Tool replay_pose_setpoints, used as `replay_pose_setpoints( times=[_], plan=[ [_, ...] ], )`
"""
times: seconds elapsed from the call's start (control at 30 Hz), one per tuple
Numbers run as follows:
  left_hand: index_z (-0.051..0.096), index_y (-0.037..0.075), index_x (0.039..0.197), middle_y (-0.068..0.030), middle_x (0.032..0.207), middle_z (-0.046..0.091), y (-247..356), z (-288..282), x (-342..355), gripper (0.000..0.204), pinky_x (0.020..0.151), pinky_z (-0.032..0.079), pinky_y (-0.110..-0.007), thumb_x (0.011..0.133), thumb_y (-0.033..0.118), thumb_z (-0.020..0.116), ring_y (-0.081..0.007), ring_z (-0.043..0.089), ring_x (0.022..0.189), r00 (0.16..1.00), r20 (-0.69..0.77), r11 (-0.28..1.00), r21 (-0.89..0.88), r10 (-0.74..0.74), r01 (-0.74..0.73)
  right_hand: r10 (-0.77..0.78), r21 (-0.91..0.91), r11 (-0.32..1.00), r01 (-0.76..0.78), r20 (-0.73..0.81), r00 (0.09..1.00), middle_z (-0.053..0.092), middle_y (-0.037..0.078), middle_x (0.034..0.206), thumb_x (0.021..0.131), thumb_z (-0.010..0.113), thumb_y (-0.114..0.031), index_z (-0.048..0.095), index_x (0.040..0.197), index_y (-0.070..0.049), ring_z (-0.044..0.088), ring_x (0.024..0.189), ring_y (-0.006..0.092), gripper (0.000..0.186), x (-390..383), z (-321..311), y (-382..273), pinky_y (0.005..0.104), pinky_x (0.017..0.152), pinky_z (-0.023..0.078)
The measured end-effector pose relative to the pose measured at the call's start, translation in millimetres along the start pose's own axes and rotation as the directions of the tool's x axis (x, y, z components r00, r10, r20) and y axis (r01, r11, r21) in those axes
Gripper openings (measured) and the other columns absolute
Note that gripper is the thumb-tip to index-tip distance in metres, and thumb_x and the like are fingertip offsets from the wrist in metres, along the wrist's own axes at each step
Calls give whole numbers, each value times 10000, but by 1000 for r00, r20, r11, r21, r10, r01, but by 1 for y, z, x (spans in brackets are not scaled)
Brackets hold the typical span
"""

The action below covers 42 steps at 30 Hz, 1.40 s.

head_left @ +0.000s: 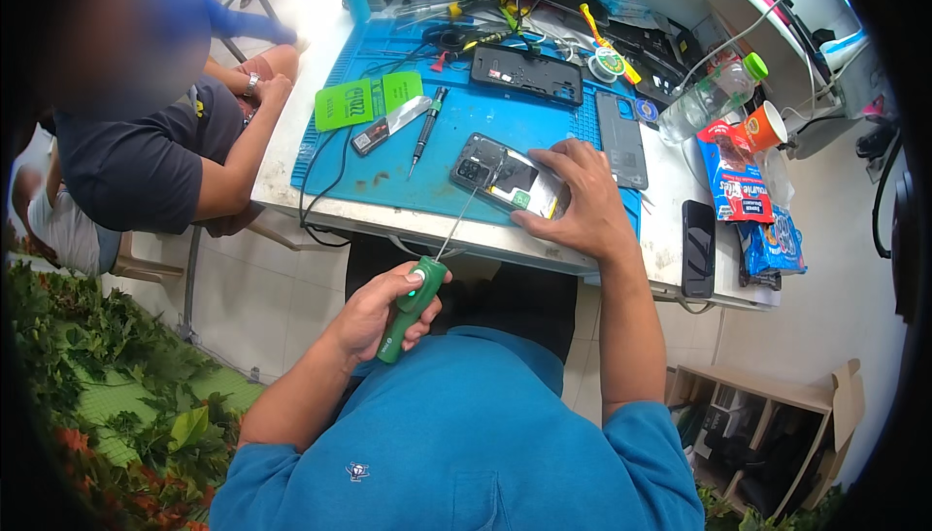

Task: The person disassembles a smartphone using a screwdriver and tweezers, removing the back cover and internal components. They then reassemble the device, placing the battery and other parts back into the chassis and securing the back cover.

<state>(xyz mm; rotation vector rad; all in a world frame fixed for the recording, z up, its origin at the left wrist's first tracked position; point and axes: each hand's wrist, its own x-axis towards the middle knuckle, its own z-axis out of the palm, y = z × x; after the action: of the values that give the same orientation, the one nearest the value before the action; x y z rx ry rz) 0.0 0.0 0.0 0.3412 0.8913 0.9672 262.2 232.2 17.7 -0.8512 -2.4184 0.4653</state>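
My left hand [386, 315] is closed around a green handheld tool [413, 303] with a button and a long thin metal shaft that reaches up to the opened phone [490, 167]; whether its tip touches cannot be told. The phone lies on a blue work mat [369, 182] near the desk's front edge, its camera module and inner parts showing. My right hand [568, 196] grips the phone's right end, thumb along the lower edge and fingers over the top. A black screwdriver [427, 131] and a green card-like sheet [340, 104] lie to the left of it.
Phone frames [524, 77], tools, cables and a solder spool [606, 63] fill the back. A bottle [699, 102], orange cup [759, 126], snack packs [736, 177] and black phone [697, 248] are at right. A seated person [136, 162] is at left, another person [53, 215] behind.
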Motion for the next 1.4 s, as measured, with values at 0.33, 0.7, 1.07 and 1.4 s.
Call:
replay_pose_setpoints(
  times=[0.33,0.7,1.07,1.4],
  plan=[
    [586,11,1480,-101,898,623,0,4,4,519,531,493,-278,1158,411,507,-126,564,627,998,-55,1000,23,-6,7,-7,4,1000,7,-14,1000,693,161,1200,698,978,-479,798,1295,-7,637,1140,345,782,1,0,1,462,1066,480],
    [616,23,1443,-85,885,631,4,7,2,507,524,488,-276,1155,432,533,-117,568,625,993,-115,999,47,14,-8,0,3,1000,0,-10,1000,689,156,1187,704,980,-487,795,1297,-4,629,1121,344,787,0,-1,-2,459,1060,478],
    [597,17,1446,-92,891,626,7,-1,-1,513,511,489,-283,1150,431,530,-126,568,621,991,-130,998,47,43,-38,27,2,1000,-27,-1,1000,695,157,1186,710,980,-488,806,1293,2,631,1123,346,781,0,-2,-4,463,1060,487],
    [657,37,1387,-61,852,630,11,-2,-2,463,502,479,-266,1167,430,550,-100,572,615,987,-153,997,72,49,-38,17,2,1000,-17,3,1000,698,164,1182,720,971,-496,799,1300,13,643,1131,338,791,0,-2,-2,463,1079,474]
  ],
)
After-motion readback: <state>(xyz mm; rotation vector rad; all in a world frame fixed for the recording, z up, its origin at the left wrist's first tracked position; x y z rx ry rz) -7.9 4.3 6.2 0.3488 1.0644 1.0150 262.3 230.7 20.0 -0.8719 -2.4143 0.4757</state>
